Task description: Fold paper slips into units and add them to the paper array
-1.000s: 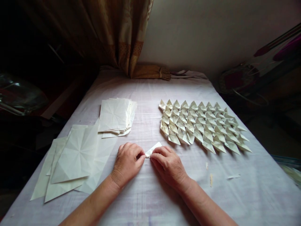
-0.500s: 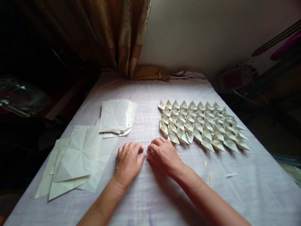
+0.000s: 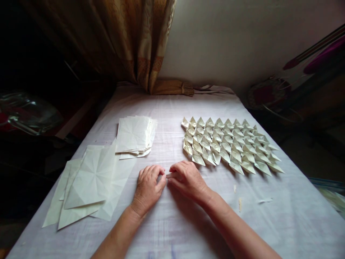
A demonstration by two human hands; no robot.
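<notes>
Close together at the middle of the bed, my left hand (image 3: 149,185) and my right hand (image 3: 187,180) have their fingertips bent into a pinch. What they pinch is a small pale piece of paper, almost wholly hidden by the fingers. Just beyond my right hand stand rows of small folded paper boats (image 3: 223,144), several deep. Left of my left hand lie loose square sheets (image 3: 93,180) with star-shaped creases, overlapping one another. Farther back is a stack of creased paper squares (image 3: 132,135).
A pale sheet (image 3: 167,108) covers the bed. Thin paper scraps (image 3: 239,204) lie right of my right forearm, with a white strip (image 3: 265,200) beside them. A gold-brown curtain (image 3: 151,46) hangs at the back against a pale wall (image 3: 215,46).
The view has shifted slightly. Both hands stay nearly in place, pinched together; the pale bit glimpsed between the fingertips is now covered more. Boats and sheets are unmoved.
</notes>
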